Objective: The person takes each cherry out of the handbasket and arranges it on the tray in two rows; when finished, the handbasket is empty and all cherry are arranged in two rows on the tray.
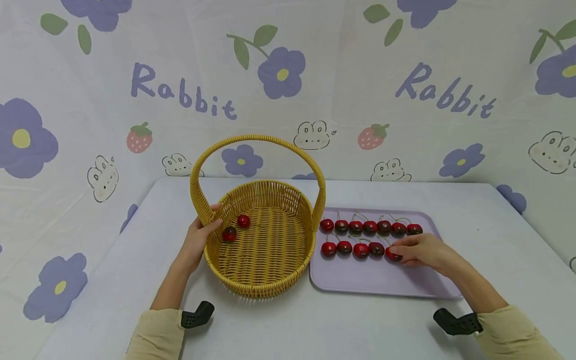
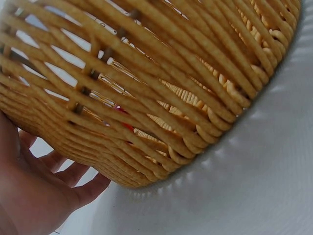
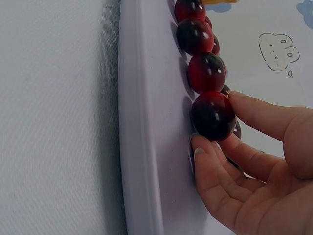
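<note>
My left hand [image 1: 197, 240] holds the yellow wicker basket [image 1: 258, 289] at its left side, by the foot of the tall arched handle, its thumb over the rim. The left wrist view shows the fingers [image 2: 90, 188] against the woven wall. Two cherries, one of them a red cherry [image 1: 243, 221], lie inside on the left. Over the purple tray [image 1: 360, 280], my right hand [image 1: 425, 252] pinches the end cherry [image 3: 213, 116] of the front row between thumb and fingers. It is beside the neighbouring cherry [image 3: 207, 72]; whether it touches the tray I cannot tell.
A back row of several stemmed cherries [image 1: 370, 228] runs along the tray's far side. The tray stands right of the basket, close against it. Behind the white table [image 1: 279, 330] hangs a printed cloth [image 1: 342, 90]. Black wrist devices [image 1: 198, 315] sit at both sleeves.
</note>
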Motion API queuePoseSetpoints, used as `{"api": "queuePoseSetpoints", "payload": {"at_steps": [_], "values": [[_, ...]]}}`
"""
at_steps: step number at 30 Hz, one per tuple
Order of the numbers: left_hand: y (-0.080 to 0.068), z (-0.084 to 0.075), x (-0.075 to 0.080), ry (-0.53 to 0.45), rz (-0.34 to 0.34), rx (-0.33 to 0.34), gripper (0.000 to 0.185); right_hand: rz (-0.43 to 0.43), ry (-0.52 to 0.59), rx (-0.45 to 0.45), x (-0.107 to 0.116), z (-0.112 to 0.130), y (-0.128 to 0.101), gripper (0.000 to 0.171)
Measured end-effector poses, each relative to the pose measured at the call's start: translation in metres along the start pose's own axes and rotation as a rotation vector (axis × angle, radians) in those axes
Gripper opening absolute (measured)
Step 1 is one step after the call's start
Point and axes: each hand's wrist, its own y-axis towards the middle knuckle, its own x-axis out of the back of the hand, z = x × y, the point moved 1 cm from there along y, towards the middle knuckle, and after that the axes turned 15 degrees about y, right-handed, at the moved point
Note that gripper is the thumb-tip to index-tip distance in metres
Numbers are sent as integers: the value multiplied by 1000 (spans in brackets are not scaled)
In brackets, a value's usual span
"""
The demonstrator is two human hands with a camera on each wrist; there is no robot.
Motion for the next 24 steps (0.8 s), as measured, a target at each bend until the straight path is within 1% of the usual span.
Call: {"api": "queuePoseSetpoints", "payload": {"at_steps": [8,13,19,24], "values": [[0,1,0,-3,-2,11,47,-10,-23,1,0,-1,1,48],[0,1,0,-3,-2,6,48,-17,-43,7,0,-1,2,50],[1,1,0,-5,-1,-7,47,-14,-37,18,0,0,4,47],[1,1,0,-7,-1,-6,47,-7,-32,11,0,0,4,49]]}}
